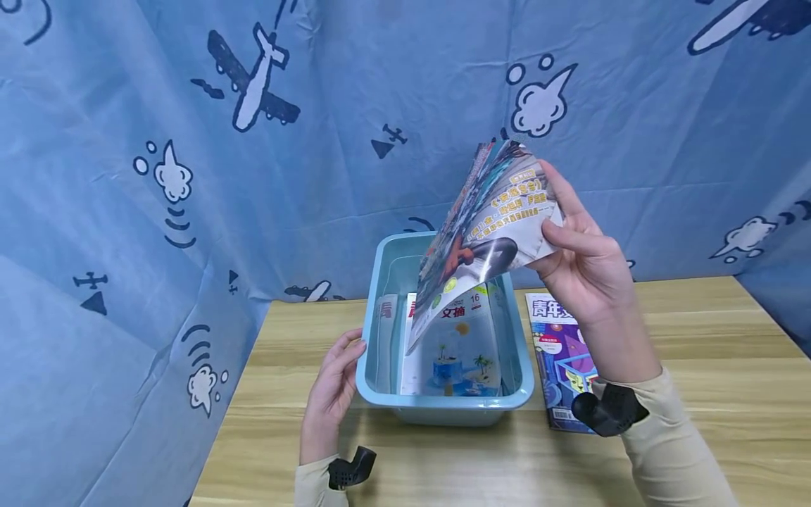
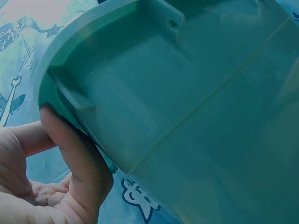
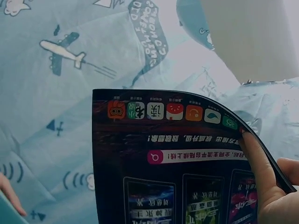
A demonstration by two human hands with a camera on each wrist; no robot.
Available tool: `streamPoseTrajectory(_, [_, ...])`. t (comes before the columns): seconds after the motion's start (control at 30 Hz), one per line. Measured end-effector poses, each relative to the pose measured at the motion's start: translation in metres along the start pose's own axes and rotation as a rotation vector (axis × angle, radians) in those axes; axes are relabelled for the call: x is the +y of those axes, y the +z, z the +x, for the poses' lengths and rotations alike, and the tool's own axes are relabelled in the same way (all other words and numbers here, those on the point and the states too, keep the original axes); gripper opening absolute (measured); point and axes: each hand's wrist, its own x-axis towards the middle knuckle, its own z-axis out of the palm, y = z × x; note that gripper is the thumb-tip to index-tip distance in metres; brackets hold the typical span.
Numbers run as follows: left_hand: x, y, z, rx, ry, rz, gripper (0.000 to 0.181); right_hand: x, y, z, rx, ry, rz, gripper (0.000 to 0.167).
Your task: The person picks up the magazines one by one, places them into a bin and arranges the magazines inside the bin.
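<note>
My right hand point(image 1: 586, 260) pinches a glossy magazine point(image 1: 500, 211) by its right edge, thumb in front. The magazine hangs tilted and bent above a light blue plastic basin point(image 1: 446, 401). Its dark back cover point(image 3: 173, 163), with a row of app icons, shows in the right wrist view. My left hand point(image 1: 336, 387) grips the basin's left rim, and a bent finger point(image 2: 74, 149) hooks under that rim in the left wrist view. Inside the basin lies a magazine with a palm island cover point(image 1: 453, 352); another magazine point(image 1: 385, 345) leans at the left wall.
A purple magazine point(image 1: 557, 366) lies on the wooden table point(image 1: 709, 366) right of the basin, partly hidden by my right forearm. Blue cloth point(image 1: 380, 84) printed with airplanes and clouds hangs behind the table and along its left side.
</note>
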Motion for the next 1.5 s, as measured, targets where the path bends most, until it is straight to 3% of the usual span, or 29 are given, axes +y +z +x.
streamPoseTrajectory(0.67, [0.000, 0.000, 0.000, -0.005, -0.011, 0.007, 0.031, 0.014, -0.033, -0.010, 0.141, 0.146, 0.021, 0.080])
streamPoseTrajectory(1.03, [0.000, -0.001, 0.000, -0.003, -0.003, 0.018, 0.030, 0.013, -0.052, -0.022, 0.208, 0.162, -0.026, 0.084])
streamPoseTrajectory(1.5, [-0.001, -0.002, 0.000, -0.026, 0.006, 0.009, 0.026, 0.009, -0.055, -0.049, 0.297, 0.165, -0.110, 0.092])
